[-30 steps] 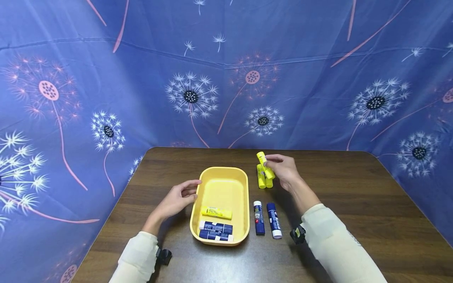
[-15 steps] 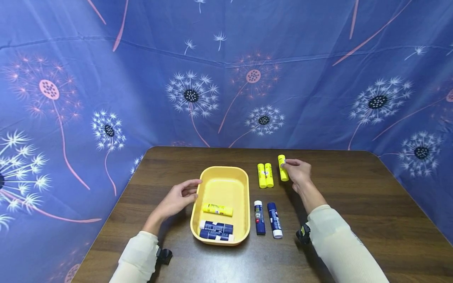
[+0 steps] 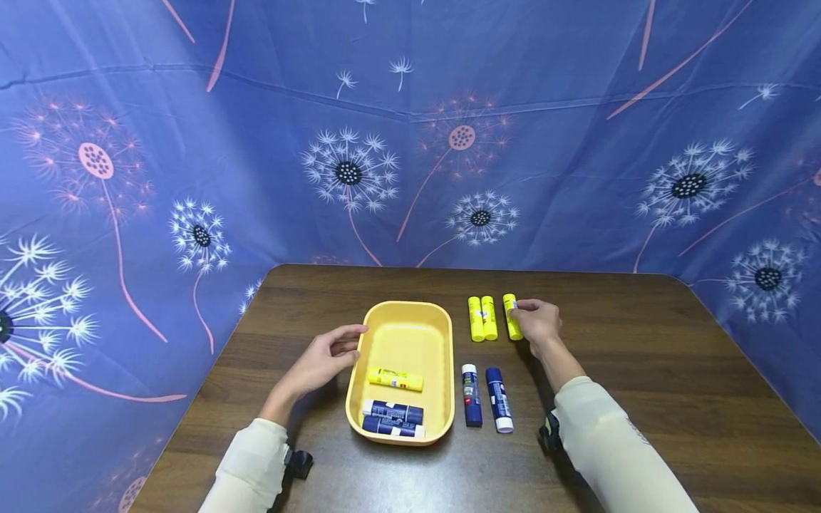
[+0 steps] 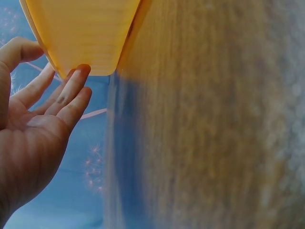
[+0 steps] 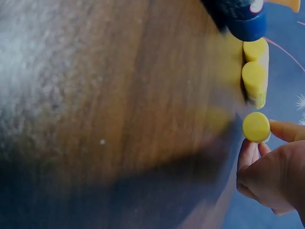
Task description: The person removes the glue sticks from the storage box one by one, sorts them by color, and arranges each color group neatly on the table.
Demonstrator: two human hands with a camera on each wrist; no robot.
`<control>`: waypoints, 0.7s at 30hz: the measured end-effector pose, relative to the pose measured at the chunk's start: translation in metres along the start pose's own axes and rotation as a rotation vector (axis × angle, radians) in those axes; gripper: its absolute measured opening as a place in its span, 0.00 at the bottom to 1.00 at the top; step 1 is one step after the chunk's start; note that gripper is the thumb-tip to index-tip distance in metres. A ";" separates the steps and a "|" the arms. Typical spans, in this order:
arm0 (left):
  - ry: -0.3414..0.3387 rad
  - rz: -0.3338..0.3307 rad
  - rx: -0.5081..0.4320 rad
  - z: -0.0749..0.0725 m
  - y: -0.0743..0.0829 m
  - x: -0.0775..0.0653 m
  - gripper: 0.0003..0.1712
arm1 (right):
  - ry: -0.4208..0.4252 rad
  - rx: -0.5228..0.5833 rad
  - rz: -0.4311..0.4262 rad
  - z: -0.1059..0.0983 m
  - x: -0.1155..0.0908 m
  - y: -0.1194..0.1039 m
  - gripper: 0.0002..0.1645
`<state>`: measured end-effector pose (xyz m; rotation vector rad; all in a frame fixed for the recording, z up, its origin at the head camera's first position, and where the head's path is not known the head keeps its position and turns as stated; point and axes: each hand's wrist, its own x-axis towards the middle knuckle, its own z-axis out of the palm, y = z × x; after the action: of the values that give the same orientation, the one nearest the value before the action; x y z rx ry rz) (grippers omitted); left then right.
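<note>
In the head view my right hand [image 3: 540,324] pinches a yellow glue stick [image 3: 510,308] near the back of the table. The right wrist view shows its round yellow end [image 5: 256,127] between thumb and fingers. Two more yellow glue sticks [image 3: 482,318] lie side by side just left of it. My left hand [image 3: 321,363] touches the outer left side of a yellow tray [image 3: 407,342], fingertips at its wall [image 4: 83,43] and rim in the left wrist view. Inside the tray are one yellow glue stick [image 3: 395,380] and two dark blue ones [image 3: 393,412].
Two blue glue sticks, one with its white end away from me [image 3: 471,397] and one with it toward me [image 3: 499,400], lie right of the tray. The brown wooden table [image 3: 641,356] meets a blue dandelion-print cloth [image 3: 551,142] at its back edge.
My right hand has carried the yellow glue stick off the two others, rightward, then lowered it beside them, slightly nearer me. The left hand has stayed at the tray.
</note>
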<state>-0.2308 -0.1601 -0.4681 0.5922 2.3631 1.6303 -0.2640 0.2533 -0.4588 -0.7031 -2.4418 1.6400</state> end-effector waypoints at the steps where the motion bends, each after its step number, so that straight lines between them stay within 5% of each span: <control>1: -0.002 -0.001 -0.003 0.000 0.000 0.000 0.30 | 0.005 -0.006 0.000 0.001 0.000 0.001 0.24; 21: -0.014 -0.008 -0.011 0.000 -0.003 0.002 0.31 | 0.025 -0.054 -0.005 0.008 0.001 0.007 0.22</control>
<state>-0.2337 -0.1602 -0.4703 0.5896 2.3419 1.6291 -0.2654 0.2489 -0.4682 -0.7199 -2.4766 1.5600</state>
